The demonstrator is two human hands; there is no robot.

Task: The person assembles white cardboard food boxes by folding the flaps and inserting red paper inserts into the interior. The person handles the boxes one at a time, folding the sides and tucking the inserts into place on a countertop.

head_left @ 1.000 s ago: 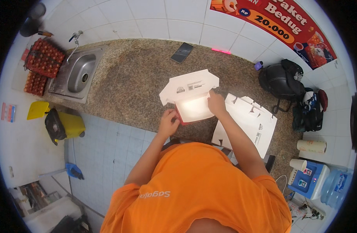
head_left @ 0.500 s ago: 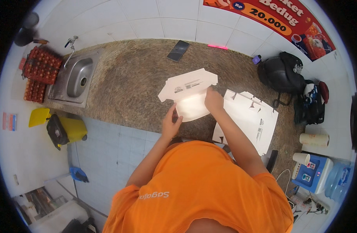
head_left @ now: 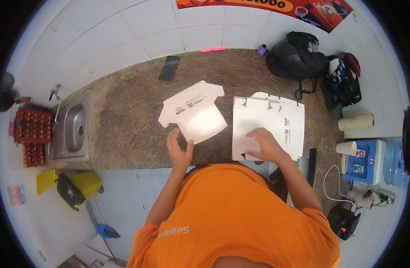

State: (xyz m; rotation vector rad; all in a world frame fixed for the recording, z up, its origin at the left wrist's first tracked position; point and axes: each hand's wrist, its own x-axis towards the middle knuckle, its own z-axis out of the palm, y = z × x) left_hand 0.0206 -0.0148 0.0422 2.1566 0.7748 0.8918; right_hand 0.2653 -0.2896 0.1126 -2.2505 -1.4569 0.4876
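1. Two bare hands reach over the speckled stone counter (head_left: 129, 98), both with their fingers apart rather than closed around anything.
2. On the left hand (head_left: 180, 149), the thumb and forefinger spread into a wide V, while the remaining fingers lie close together and point away from the body.
3. That V faces the near left corner of an open carton (head_left: 202, 123); the thumb tip is right at the corner, but whether it touches the cardboard I cannot tell.
4. The carton sits on the counter in front of the person, slightly turned, its pale inside facing up and its printed lid flap (head_left: 190, 103) laid back toward the tiled wall (head_left: 158, 22).
5. On the right hand (head_left: 268, 145), the fingers are parted and gently bent, with a clear gap between them and the thumb.
6. This hand is over the near left part of a stack of flat white cardboard (head_left: 283, 114), just right of the carton; contact with the top sheet is not certain.
7. Beyond the carton lie a dark phone (head_left: 168, 69) and a bright pink strip (head_left: 212, 50) by the wall; a black bag (head_left: 292, 58) rests behind the stack.
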